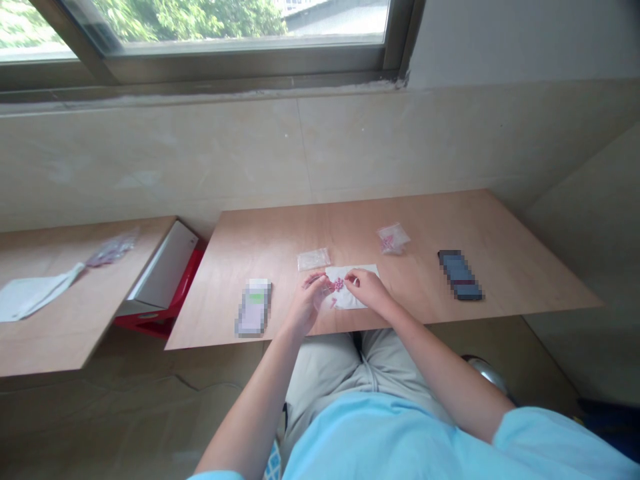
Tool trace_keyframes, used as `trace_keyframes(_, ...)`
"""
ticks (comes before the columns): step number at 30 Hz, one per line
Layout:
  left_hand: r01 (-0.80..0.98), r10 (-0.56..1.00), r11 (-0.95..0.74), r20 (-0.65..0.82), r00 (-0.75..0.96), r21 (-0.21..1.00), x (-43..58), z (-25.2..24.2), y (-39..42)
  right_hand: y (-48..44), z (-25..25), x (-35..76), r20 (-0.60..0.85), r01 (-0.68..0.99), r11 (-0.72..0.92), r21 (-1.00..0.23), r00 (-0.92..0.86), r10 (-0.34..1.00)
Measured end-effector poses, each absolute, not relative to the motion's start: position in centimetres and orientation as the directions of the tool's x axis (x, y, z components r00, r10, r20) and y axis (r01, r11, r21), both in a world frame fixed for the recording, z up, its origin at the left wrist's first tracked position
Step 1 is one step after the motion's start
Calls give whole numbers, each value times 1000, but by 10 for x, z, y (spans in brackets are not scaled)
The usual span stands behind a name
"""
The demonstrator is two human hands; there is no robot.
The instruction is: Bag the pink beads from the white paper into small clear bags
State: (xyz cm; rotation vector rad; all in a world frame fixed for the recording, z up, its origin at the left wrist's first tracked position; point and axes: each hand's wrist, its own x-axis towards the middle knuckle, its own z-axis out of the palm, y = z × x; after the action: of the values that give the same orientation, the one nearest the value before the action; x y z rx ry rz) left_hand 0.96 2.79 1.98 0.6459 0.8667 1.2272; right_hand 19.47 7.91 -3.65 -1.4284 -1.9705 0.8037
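Near: light blue shirt (380,440) and khaki trousers (330,360), lap just below the board's near edge.

Left hand (303,308): fingers curled and pinched at the pink cluster's left side; too small to tell if anything is gripped.

Right hand (364,291): fingertips (351,276) pinched together just right of the cluster; grip equally unclear, neither plainly released nor clenched.

Main item: pink bead cluster (339,285), between both hands, on a white paper sheet (363,280); 1 small pink piece (333,303) lies apart on the sheet.

Risk: a slipped pinch could send small pieces rolling off the sheet and over the near edge into the lap; a sleeve or wrist dragging across could shift the sheet.

Counts: 2 hands; 1 cluster; 3 clear bags; 2 pixelated objects.

Main board: plywood desk (450,227) holds a clear bag of white pieces (314,259), a clear bag of pink pieces (393,238), a pixelated pale object (253,307) and a pixelated dark phone (460,275).

Left side: second plywood board (75,340), white paper (35,293), clear bag (113,248), white box (165,263), red crate (160,313).

Far: tiled wall (150,153), window (200,27).
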Motion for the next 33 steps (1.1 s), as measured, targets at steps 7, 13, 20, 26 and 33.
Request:
trace_keyframes(7,-566,973,207,-227,36,798,5,13,31,76,-57,192,84,734,293,-613,-309,947)
trace_keyframes(13,-460,973,211,-230,16,863,8,13,29,78,-50,186,70,751,334,-570,-360,930)
trace_keyframes(20,-433,976,209,-215,34,877,8,15,28,79,-48,190,67,725,381,-574,-422,904)
trace_keyframes(26,-441,975,218,-211,66,871,10,14,27,82,-49,193,70,710,403,-577,-449,891)
trace_keyframes(33,-444,973,228,-217,75,867,10,13,28,86,-49,194,83,703,387,-597,-426,901)
